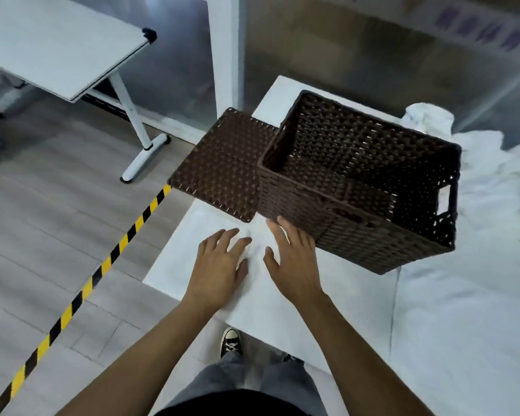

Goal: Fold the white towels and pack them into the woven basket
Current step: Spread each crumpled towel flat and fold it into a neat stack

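A dark brown woven basket [357, 181] stands empty on the white table [282, 313], its flat woven lid [222, 166] lying beside it on the left. A white towel [204, 238] lies spread flat on the table in front of the lid. My left hand [219, 265] rests palm down on it, fingers apart. Just right of it, my right hand [294, 256] also presses flat, fingertips close to the basket's near wall. A heap of crumpled white towels [493, 175] sits behind and right of the basket.
More white cloth [463, 325] covers the table's right side. On the left the table's edge drops to grey floor with a yellow-black tape line [87, 286]. A tilted white folding table [57, 43] stands at the far left, with glass partitions behind.
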Motion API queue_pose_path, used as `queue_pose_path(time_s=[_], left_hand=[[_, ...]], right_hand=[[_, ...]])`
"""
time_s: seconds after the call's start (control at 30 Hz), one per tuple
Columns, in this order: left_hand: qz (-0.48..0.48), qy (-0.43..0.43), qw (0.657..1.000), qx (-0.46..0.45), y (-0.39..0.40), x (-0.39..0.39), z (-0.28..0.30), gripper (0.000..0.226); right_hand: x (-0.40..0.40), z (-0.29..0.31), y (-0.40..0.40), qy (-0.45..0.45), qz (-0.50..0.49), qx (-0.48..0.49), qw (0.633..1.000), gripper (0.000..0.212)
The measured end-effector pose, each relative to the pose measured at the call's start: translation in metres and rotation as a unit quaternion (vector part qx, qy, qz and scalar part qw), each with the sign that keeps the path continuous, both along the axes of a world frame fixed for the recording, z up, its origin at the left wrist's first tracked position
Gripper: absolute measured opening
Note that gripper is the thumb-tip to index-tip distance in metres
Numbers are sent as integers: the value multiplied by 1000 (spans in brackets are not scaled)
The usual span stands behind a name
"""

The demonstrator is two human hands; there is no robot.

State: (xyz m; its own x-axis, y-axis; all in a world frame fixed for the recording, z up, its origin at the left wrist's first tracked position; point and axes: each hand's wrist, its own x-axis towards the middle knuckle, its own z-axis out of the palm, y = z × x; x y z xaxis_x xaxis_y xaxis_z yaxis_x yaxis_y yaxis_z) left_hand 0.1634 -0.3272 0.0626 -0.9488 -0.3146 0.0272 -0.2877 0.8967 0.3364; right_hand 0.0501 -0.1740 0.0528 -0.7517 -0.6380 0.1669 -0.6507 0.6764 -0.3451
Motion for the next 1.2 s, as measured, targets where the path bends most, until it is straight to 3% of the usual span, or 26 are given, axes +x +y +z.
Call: queue_pose_path(time_s=[0.27, 0.53, 0.9, 1.2], left_hand=[[-122, 65, 990, -3, 59, -53, 37, 43], [-218, 72, 973, -3, 160, -91, 41, 42], [-283, -8, 959, 15, 314, -101, -6, 44], [-339, -119, 933, 12, 357, -130, -61, 52]], right_hand=[[-2, 41, 91, 39, -127, -47, 990, 55], [4, 43, 208, 44, -234, -72, 969, 54], [27, -5, 374, -2, -287, -28, 958, 50], [46, -73, 403, -80, -301, 23, 950, 48]])
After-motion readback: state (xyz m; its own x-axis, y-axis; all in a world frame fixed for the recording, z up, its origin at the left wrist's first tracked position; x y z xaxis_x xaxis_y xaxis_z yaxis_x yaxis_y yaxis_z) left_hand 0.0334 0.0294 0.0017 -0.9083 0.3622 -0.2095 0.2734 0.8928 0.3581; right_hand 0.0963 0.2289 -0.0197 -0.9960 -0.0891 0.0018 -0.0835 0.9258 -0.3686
